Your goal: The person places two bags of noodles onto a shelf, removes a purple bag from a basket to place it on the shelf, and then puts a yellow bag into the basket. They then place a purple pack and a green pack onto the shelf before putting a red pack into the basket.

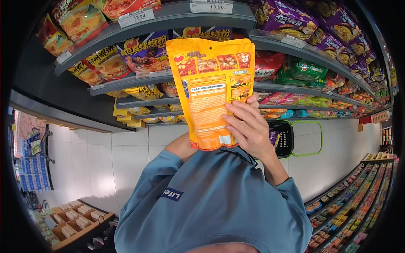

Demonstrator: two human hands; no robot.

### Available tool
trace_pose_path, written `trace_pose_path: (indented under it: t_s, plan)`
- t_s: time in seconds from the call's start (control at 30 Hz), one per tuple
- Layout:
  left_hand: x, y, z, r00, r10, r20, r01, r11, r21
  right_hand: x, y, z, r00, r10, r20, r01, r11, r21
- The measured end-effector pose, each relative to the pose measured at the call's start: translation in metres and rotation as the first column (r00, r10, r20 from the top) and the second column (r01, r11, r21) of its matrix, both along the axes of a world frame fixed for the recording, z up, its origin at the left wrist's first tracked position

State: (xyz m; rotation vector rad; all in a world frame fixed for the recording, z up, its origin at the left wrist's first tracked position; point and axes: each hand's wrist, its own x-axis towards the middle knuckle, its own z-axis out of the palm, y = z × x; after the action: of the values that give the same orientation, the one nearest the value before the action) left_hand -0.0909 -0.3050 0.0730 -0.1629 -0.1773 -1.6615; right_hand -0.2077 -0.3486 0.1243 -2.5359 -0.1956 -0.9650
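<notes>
One pouch: yellow, held up before the chest, text side toward the camera, hang hole near the top edge.
Pouch feel: probably light, smooth and a little slippery; likely soft in the middle, stiffer along the flat top; more prone to creasing than breaking.
Pouch hold: best taken by a side edge or across the lower half, without squeezing hard.
Right hand: half curled at the lower right edge, fingers across the text side, gripping the pouch.
Left hand: hidden behind the pouch, with just a forearm showing; cannot tell how far open.
Basket: black, on the floor, with a purple packet inside; otherwise mostly hidden.
Shelves: filled with bagged goods in several tiers.
Crate: wooden, divided, with pale bundles in the compartments.
</notes>
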Motion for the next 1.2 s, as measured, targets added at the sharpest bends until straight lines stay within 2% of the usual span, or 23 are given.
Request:
trace_pose_path:
  t_s: [0.07,0.13,0.17,0.2,0.27,0.33,0.4,0.47,0.5,0.53,0.57,0.6,0.67,0.73,0.77,0.8,0.87,0.9,1.0,1.03,1.07,1.13,1.2]
  plan:
    - [0.001,0.001,-0.008,1.000,-0.011,0.016,0.012,0.999,-0.039,0.000,-0.001,-0.002,1.000,-0.001,0.004,0.000,1.000,0.013]
    - [0.005,0.008,-0.014,0.997,0.040,0.063,-0.053,0.977,0.206,-0.001,-0.001,0.000,1.000,-0.012,-0.015,0.013,1.000,0.028]
    - [0.011,0.006,-0.010,0.994,0.049,0.100,-0.067,0.981,0.182,-0.001,-0.002,-0.001,1.000,-0.005,-0.010,0.006,0.998,0.059]
    - [0.016,0.005,-0.008,0.963,0.126,0.239,-0.183,0.955,0.234,-0.002,-0.003,-0.001,1.000,0.008,-0.030,-0.005,0.996,0.092]
    - [0.021,0.010,-0.007,0.831,0.248,0.498,-0.430,0.855,0.290,-0.007,-0.005,0.002,0.997,0.022,-0.077,-0.007,0.984,0.180]
    - [0.025,0.016,-0.007,0.632,0.308,0.711,-0.659,0.697,0.284,-0.013,-0.006,0.006,0.995,0.023,-0.093,0.003,0.963,0.269]
    - [0.031,0.019,-0.003,0.513,0.310,0.800,-0.760,0.598,0.255,-0.016,-0.003,0.013,0.992,0.018,-0.121,0.023,0.942,0.334]
    - [0.035,0.021,0.006,0.535,0.219,0.816,-0.800,0.442,0.406,-0.018,0.000,0.016,0.927,0.149,-0.345,0.171,0.650,0.740]
    - [0.038,0.021,-0.019,0.411,0.258,0.875,-0.864,0.415,0.284,-0.018,0.002,0.015,0.906,0.117,-0.407,0.248,0.635,0.732]
    - [0.035,0.025,-0.020,0.405,0.261,0.876,-0.867,0.413,0.278,-0.018,0.001,0.008,0.908,0.118,-0.402,0.241,0.637,0.732]
    - [0.034,0.032,-0.018,0.174,0.151,0.973,-0.926,0.363,0.109,-0.017,-0.004,-0.003,0.918,0.211,-0.335,0.185,0.519,0.835]
    - [0.034,0.039,-0.014,-0.068,0.026,0.997,-0.941,0.330,-0.073,-0.017,-0.009,-0.009,0.922,0.293,-0.253,0.129,0.385,0.914]
    - [0.039,0.061,0.006,-0.115,-0.016,0.993,-0.932,0.349,-0.103,-0.019,-0.020,-0.010,0.927,0.292,-0.236,0.110,0.388,0.915]
    - [0.034,0.084,0.049,-0.187,-0.030,0.982,-0.815,0.563,-0.138,-0.017,-0.034,-0.018,0.935,0.351,-0.047,0.011,0.104,0.995]
    - [0.032,0.091,0.072,0.030,-0.012,0.999,-0.784,0.619,0.032,-0.013,-0.040,-0.021,0.926,0.377,0.022,-0.036,0.029,0.999]
    - [0.030,0.092,0.084,0.028,-0.011,1.000,-0.789,0.614,0.029,-0.009,-0.043,-0.016,0.923,0.384,0.024,-0.038,0.030,0.999]
    - [0.027,0.094,0.097,-0.044,0.230,0.972,-0.784,0.596,-0.176,-0.001,-0.049,0.000,0.915,0.390,0.103,-0.096,-0.037,0.995]
    - [0.034,0.092,0.093,-0.161,0.277,0.947,-0.760,0.578,-0.298,0.004,-0.052,0.008,0.907,0.408,0.103,-0.112,-0.003,0.994]
    - [0.041,0.087,0.122,-0.147,0.335,0.931,-0.775,0.545,-0.319,0.026,-0.062,0.044,0.870,0.477,0.124,-0.137,-0.008,0.991]
    - [0.044,0.083,0.134,-0.144,0.380,0.913,-0.779,0.525,-0.342,0.034,-0.068,0.053,0.899,0.433,0.061,-0.106,0.080,0.991]
    - [0.049,0.078,0.144,-0.157,0.379,0.912,-0.788,0.509,-0.347,0.043,-0.073,0.065,0.900,0.434,0.035,-0.080,0.086,0.993]
    - [0.062,0.069,0.163,-0.319,0.408,0.855,-0.775,0.407,-0.483,0.064,-0.080,0.088,0.909,0.410,0.078,-0.151,0.150,0.977]
    - [0.082,0.060,0.181,-0.348,0.366,0.863,-0.786,0.388,-0.481,0.087,-0.092,0.112,0.907,0.412,0.089,-0.174,0.173,0.969]
